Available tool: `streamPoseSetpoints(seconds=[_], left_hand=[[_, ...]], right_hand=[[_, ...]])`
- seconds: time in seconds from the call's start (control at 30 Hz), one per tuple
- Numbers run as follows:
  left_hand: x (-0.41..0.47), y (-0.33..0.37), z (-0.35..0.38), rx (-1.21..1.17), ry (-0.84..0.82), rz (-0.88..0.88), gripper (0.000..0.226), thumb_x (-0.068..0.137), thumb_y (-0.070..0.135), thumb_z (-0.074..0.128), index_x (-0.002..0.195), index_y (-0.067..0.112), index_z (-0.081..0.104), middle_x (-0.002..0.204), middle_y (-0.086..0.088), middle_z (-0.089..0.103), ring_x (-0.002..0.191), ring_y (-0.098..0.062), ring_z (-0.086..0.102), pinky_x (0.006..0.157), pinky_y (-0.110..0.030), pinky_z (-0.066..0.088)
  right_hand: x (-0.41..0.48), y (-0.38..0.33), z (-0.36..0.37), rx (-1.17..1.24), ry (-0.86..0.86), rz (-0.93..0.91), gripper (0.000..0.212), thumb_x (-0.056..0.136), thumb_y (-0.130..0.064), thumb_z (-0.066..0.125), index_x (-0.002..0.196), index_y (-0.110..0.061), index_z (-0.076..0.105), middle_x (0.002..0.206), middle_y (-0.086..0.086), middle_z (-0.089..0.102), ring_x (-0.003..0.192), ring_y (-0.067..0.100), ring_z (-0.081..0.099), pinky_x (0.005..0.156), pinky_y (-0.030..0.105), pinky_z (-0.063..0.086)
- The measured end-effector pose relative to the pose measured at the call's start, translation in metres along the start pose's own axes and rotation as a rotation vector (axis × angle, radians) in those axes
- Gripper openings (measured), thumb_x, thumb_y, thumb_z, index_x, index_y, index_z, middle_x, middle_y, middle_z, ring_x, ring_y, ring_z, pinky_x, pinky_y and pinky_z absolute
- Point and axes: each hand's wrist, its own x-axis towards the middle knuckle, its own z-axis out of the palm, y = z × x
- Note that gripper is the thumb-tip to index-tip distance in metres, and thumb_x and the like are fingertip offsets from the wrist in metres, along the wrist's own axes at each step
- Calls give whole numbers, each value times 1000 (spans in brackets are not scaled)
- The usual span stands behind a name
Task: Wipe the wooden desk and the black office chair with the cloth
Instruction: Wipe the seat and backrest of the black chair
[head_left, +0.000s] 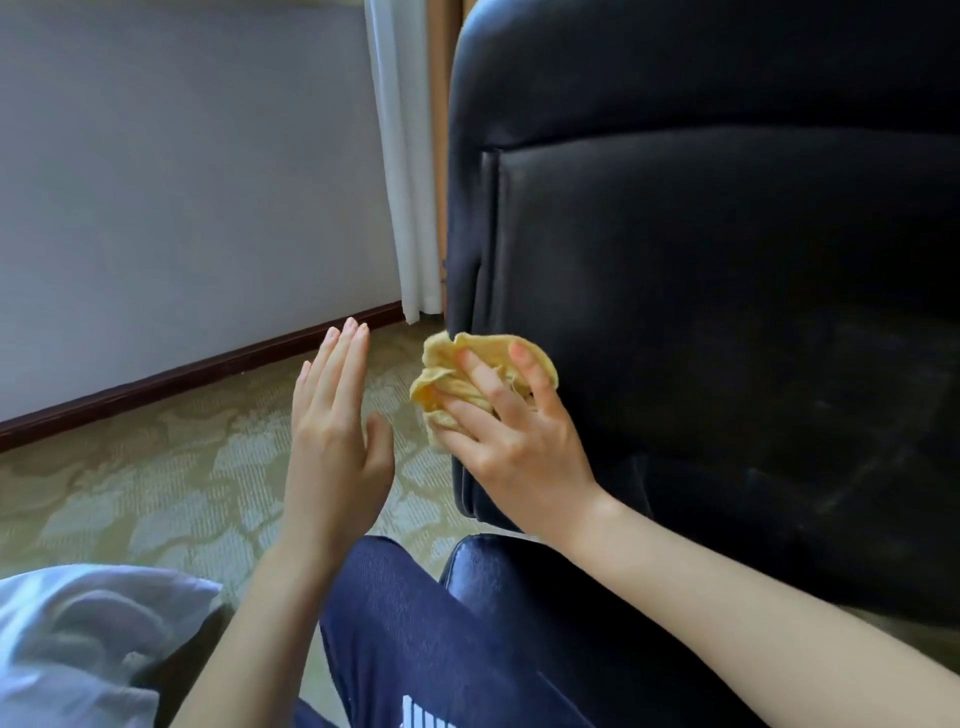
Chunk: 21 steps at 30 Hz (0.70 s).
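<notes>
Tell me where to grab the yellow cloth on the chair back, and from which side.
Grip the cloth at its bunched middle, from the camera side: its far face lies against the black chair, so only this side is free. The right hand has its fingers dug into those folds.

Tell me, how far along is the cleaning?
Done: nothing provable; the desk is out of view. In hand: the right hand holds the yellow cloth against the black chair; the left hand hovers open. Left: faint smudges on its back panel.
</notes>
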Motion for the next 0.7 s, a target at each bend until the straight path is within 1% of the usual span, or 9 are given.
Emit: streamPoseSetpoints(seconds=[0.1,0.2,0.27,0.33,0.4,0.47,0.5,0.63,0.7], left_hand=[[-4,7,6,-10,-37,59,68,77,-8,43,144,-3,33,152,-15,28,143,-23,20,115,-51,22],[-8,15,13,-63,-65,131,69,80,-9,45,146,-1,27,156,-16,16,146,-26,16,117,-43,20],[-12,20,18,-73,-80,193,68,84,-8,46,147,2,23,157,-17,11,147,-28,12,118,-44,18],[-15,24,22,-27,-108,268,67,87,-4,48,148,3,21,157,-15,9,147,-30,8,118,-47,16],[-15,28,26,32,-163,345,69,87,0,48,149,8,19,158,-10,6,148,-27,4,119,-45,12],[-12,33,29,78,-218,411,75,84,1,48,151,12,15,159,-5,4,148,-23,1,120,-40,6],[-11,35,31,90,-234,426,76,83,1,48,151,12,14,159,-5,4,148,-22,0,120,-38,4],[-10,36,33,111,-234,410,74,86,3,47,151,14,15,158,-5,6,148,-19,0,120,-38,5],[-10,35,34,113,-222,418,71,88,4,46,151,14,15,158,-5,7,148,-18,0,120,-37,5]], right_hand=[[-19,-6,3,45,-18,-12,17,92,-18,61,97,-24,75,111,-9,69,124,20,54,111,46,29],[-38,-7,3,106,-34,-39,18,93,-16,59,102,-23,73,121,-6,66,124,20,53,107,44,36],[-50,-7,1,124,-45,-51,17,91,-17,62,103,-21,73,122,-5,65,122,19,55,105,43,38],[-62,-6,-2,123,-57,-51,17,90,-20,64,104,-22,73,122,-5,65,120,18,56,105,40,39],[-74,-4,-6,126,-80,-62,19,92,-20,62,108,-23,72,123,-5,64,122,18,54,105,39,39],[-89,3,-13,120,-128,-89,25,93,-18,60,116,-22,68,126,-3,62,124,18,53,104,38,40],[-96,8,-19,115,-148,-102,26,93,-16,59,116,-22,68,126,-3,63,123,18,53,104,38,41],[-123,40,-44,35,-197,-158,23,92,-11,57,100,-24,75,113,-5,69,120,18,52,100,37,42],[-124,60,-58,-17,-184,-147,24,91,-10,59,97,-26,76,111,-5,70,118,19,52,101,39,41]])
